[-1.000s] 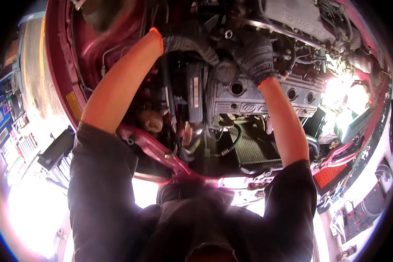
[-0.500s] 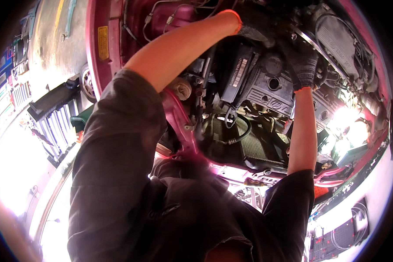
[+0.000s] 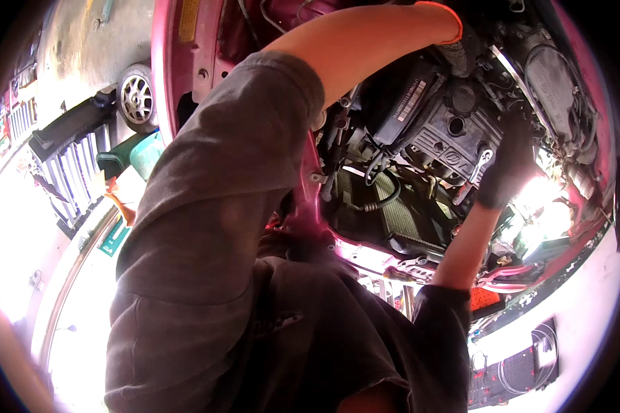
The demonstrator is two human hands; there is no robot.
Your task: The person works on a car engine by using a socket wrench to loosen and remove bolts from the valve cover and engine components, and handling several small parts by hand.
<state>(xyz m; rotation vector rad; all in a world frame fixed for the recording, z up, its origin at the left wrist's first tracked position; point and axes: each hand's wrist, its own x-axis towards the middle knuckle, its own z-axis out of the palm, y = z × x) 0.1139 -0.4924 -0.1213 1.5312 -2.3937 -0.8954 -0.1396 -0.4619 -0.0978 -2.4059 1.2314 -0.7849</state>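
Both my hands wear dark knit gloves over the engine bay of a dark red car. My left hand point(image 3: 459, 60) reaches to the rear of the engine, an orange cuff at its wrist. Its fingers are lost in shadow among dark parts. To the right, my right hand point(image 3: 508, 164) hovers over the right end of the black engine cover point(image 3: 439, 141); motion blur and shadow hide its fingers. Beside it, a ratchet wrench point(image 3: 484, 158) with a silver head and a partly red handle lies on the cover. A black filler cap point(image 3: 463, 98) sits nearer my left hand.
A black box with a barcode label point(image 3: 401, 113) stands left of the engine cover. Towards me are the radiator point(image 3: 403, 210), a curved hose point(image 3: 391, 196) and the red front crossmember point(image 3: 365, 261). A grey ribbed housing point(image 3: 551, 86) lies far right. A bright light point(image 3: 541, 203) glares at the right.
My right hand has moved from the rear of the engine towards me and right, uncovering the ratchet wrench. The view has shifted, and my left forearm appears farther right and higher.
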